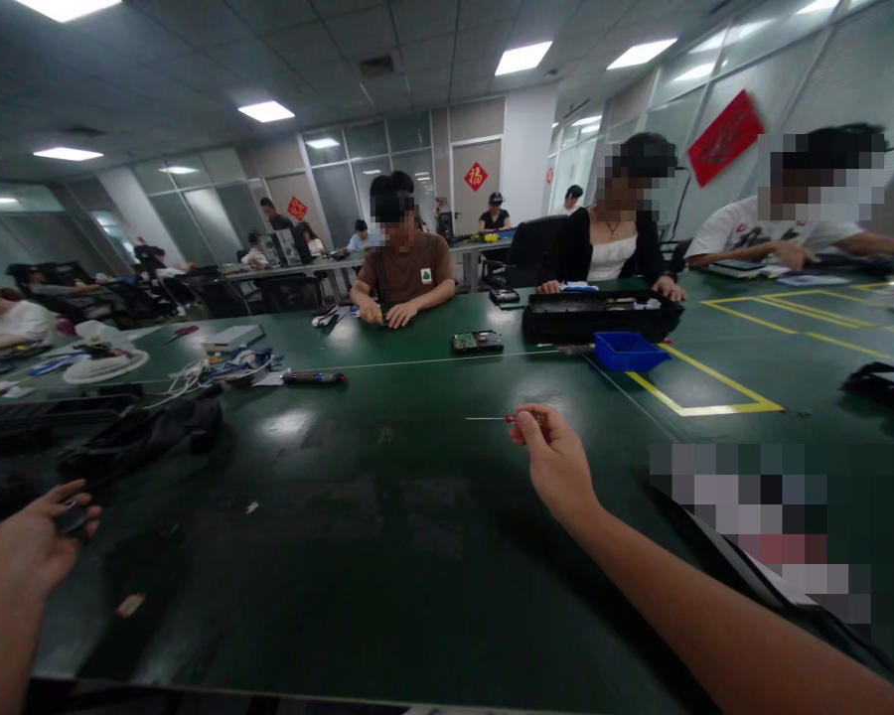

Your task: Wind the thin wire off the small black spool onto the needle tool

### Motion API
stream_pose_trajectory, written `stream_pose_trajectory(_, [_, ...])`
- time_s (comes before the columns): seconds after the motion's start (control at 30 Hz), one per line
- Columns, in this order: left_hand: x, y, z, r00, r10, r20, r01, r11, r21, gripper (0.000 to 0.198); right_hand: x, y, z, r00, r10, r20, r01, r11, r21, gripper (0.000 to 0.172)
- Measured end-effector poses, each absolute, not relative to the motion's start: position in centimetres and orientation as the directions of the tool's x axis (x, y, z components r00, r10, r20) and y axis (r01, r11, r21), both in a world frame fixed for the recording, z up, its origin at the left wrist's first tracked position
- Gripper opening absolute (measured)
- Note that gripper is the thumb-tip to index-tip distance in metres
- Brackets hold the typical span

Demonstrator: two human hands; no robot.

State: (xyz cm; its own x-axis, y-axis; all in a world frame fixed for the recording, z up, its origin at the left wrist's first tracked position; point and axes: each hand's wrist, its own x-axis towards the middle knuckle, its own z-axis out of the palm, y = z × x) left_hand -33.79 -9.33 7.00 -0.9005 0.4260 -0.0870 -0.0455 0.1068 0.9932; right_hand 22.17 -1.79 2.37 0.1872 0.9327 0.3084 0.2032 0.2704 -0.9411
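Out over the middle of the green table (328, 616), my right hand (555, 457) is closed on a screwdriver (510, 418). Its thin shaft points left, red shows near the grip, and my fingers hide most of the handle. At the left edge, my left hand (26, 546) is closed around a small dark, block-like object (72, 516), too dim to name exactly. A black bag-like item (149, 437) lies just beyond that hand.
Ahead lie a blue tray (630, 352), a long black case (603, 320), a circuit-board device (477, 342) and a dark pen-shaped tool (314, 377). Cables and a white fan-grille-like part (105, 367) crowd the left. Several people sit across the table. A pixelated area covers the right front.
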Motion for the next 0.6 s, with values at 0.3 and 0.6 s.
stream_pose_trajectory(0.3, [-34.72,-9.80,6.64,-0.901,0.425,-0.090,-0.046,0.113,0.993,0.025,22.09,-1.60,2.19,0.199,0.927,0.318,0.188,0.282,-0.941,0.033])
stream_pose_trajectory(0.6, [-34.58,-10.22,6.59,-0.888,0.455,-0.065,-0.033,0.079,0.996,0.025,22.13,-1.81,2.33,0.182,0.931,0.316,0.180,0.284,-0.942,0.032])
